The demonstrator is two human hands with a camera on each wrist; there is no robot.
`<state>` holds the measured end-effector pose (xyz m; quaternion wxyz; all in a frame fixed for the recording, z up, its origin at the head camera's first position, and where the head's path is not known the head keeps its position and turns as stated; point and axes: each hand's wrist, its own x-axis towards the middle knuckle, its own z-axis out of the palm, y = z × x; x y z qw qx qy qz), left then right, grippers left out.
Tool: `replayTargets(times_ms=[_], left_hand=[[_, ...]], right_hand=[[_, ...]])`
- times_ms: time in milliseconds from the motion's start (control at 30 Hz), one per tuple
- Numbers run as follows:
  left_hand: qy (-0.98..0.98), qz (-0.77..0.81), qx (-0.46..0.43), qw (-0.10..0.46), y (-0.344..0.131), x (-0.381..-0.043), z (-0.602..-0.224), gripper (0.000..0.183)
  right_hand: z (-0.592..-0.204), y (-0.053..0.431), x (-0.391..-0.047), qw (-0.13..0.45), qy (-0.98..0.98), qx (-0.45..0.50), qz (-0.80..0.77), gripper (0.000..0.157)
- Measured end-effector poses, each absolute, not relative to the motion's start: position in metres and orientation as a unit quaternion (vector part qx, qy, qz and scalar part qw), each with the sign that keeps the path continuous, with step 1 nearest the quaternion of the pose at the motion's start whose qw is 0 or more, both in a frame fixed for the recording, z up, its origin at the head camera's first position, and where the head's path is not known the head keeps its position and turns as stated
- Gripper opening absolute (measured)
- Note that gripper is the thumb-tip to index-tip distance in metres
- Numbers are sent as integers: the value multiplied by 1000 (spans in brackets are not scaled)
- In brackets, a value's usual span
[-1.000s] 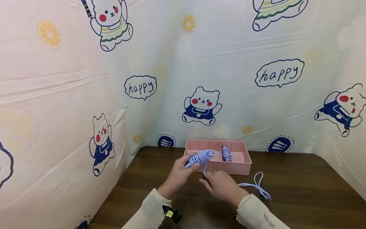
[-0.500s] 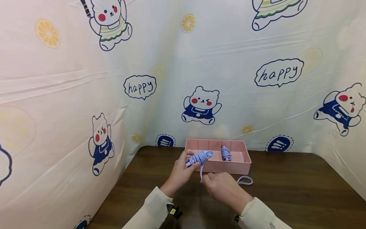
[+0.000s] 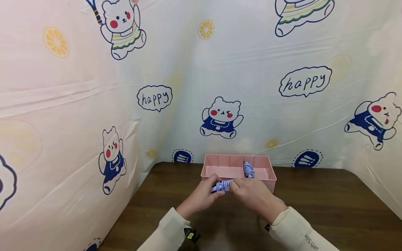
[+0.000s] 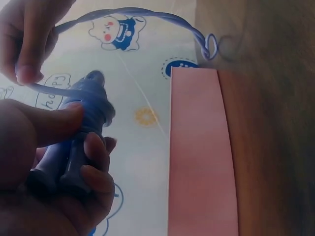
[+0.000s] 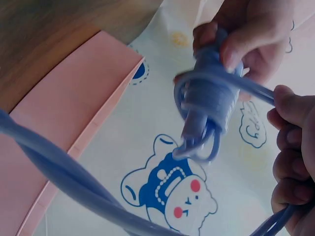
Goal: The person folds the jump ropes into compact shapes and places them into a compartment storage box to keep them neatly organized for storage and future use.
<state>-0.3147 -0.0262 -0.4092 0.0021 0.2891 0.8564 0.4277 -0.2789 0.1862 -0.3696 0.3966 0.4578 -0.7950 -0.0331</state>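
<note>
A lavender-blue jump rope (image 3: 221, 186) is wound in several turns around its own two handles, whose flared ends show in the left wrist view. My left hand (image 3: 204, 194) grips this bundle, with thumb on one side and fingers curled round the other. My right hand (image 3: 255, 198) is close beside it, pinching a taut strand (image 5: 256, 91) that runs off the coils. The loose rest of the rope (image 4: 147, 12) trails from the right hand as a doubled, twisted length ending in a small loop (image 4: 211, 46).
Behind the hands, a pink box (image 3: 268, 184) with a divider stands on the dark wooden table (image 3: 314, 202). In its right compartment lies another wound lavender-blue bundle (image 3: 248, 169). A printed cloth (image 3: 176, 122) hangs behind and beside the table.
The right hand has risen from below the bundle to its right end, carrying the strand. The bundle has dropped slightly with the left hand. The trailing loop has slid from the right behind the right wrist.
</note>
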Motion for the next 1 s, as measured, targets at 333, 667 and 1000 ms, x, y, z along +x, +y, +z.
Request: replayTargets(times_ms=[333, 667, 1000], left_hand=[[849, 397, 343, 62, -23, -312, -407, 44], [834, 353, 410, 105, -30, -309, -400, 40], [806, 400, 410, 149, -37, -308, -396, 29]], right_hand=[[-370, 191, -287, 369, -812, 452, -20, 26], [-371, 202, -301, 361, -823, 433, 71, 21], [-376, 206, -306, 326, -841, 417, 110, 18]])
